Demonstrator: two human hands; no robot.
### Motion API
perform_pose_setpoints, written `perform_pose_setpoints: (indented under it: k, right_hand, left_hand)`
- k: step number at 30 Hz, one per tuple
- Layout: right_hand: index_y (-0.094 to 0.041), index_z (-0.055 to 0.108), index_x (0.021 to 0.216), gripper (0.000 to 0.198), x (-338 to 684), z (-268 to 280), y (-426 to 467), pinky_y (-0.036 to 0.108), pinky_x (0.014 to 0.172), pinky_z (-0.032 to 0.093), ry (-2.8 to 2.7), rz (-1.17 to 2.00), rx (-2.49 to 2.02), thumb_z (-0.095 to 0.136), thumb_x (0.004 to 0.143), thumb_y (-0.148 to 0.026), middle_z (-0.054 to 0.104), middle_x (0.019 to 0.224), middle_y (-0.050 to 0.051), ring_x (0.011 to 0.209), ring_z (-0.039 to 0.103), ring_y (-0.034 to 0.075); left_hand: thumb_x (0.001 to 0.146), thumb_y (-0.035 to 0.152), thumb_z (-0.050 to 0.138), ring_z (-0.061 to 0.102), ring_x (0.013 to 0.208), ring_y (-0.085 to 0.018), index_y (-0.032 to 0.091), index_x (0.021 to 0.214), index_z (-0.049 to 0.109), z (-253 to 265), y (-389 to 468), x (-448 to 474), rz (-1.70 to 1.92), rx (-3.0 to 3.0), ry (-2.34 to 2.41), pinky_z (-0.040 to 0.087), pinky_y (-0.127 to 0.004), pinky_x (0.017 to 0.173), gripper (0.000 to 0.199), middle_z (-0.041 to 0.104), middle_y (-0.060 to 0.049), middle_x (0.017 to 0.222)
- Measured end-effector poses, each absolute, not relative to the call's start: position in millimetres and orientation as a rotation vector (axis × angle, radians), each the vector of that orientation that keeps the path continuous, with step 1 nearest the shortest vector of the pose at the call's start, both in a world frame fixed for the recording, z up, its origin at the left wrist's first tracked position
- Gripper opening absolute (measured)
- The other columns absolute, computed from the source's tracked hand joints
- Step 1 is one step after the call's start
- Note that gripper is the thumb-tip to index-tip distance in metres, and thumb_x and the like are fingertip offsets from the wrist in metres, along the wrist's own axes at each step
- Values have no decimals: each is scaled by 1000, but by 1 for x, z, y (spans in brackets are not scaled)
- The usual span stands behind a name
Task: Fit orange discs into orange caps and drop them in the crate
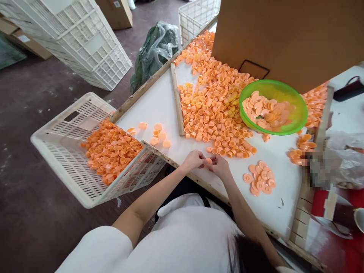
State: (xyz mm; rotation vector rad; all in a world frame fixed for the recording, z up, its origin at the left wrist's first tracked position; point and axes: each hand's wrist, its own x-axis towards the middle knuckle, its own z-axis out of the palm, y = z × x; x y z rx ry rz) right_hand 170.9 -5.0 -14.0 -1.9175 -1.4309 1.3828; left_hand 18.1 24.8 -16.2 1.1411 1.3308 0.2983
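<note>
My left hand [195, 159] and my right hand [220, 166] meet over the near edge of the white table [196, 149]. Pinched between their fingertips is a small round orange plastic cap [209, 161], partly covered by the fingers. Just beyond the hands lies a big heap of orange cup-shaped caps [210, 102]. To the right of my right hand, a small pile of flat orange discs [260, 177] rests on the table. A few loose orange pieces [159, 134] lie to the left of my left hand.
A green bowl [301, 113] of orange discs sits on the heap. At the left, a white plastic crate [65, 170] holds many orange pieces. A wooden strip [176, 100] divides the tabletop. A large cardboard box [284, 38] stands at the back; stacked white crates [85, 41] stand far left.
</note>
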Motion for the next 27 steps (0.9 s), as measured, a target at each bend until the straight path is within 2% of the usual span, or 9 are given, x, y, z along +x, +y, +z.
perform_pose_setpoints:
  k: [4,7,11,13,17,22,27]
  right_hand:
    - [-21,56,82,25,169,-2,-9,28,61,45,-1500,1303,-1919,67,66,-36,67,70,1,66,62,17]
    - [-22,56,92,31,194,15,-23,30,65,46,-1472,1218,-1921,65,70,-41,69,81,3,69,62,18]
    - [-21,57,94,30,263,25,-51,33,67,43,-1450,919,-2136,59,73,-43,67,92,7,66,59,18]
    - [-20,59,93,28,294,19,-63,33,69,42,-1532,750,-2284,59,73,-40,65,94,7,74,60,20]
    - [-20,59,99,30,313,2,-74,31,66,41,-1677,619,-2480,59,73,-35,57,103,10,81,58,21]
    - [-20,58,99,26,300,-5,-74,30,64,40,-1733,582,-2477,57,76,-32,53,103,9,81,56,20]
    - [-19,57,99,31,297,-8,-74,30,66,42,-1684,626,-2358,61,71,-32,52,101,8,82,56,20]
  left_hand:
    - [74,29,63,63,56,-15,14,74,61,-15,24,17,274,1251,1358,51,-26,56,15,65,-3,60]
    - [74,30,62,63,62,-17,15,77,65,-5,29,-13,221,1492,1531,51,-28,64,16,66,-4,66]
    - [75,25,60,62,84,-22,16,93,67,24,37,-77,270,1734,1995,48,-34,82,21,65,-9,93]
    - [78,23,58,61,90,-23,17,102,64,37,38,-90,401,1769,2133,47,-36,85,26,60,-11,103]
    - [84,22,53,60,87,-19,20,103,62,40,33,-48,630,1904,1829,48,-30,80,21,57,-9,105]
    - [83,20,55,57,90,-17,23,109,59,15,35,29,531,2056,1499,47,-28,77,27,55,-6,104]
    - [85,19,51,57,87,-17,20,99,63,3,32,18,512,2029,1448,47,-27,76,18,56,-6,99]
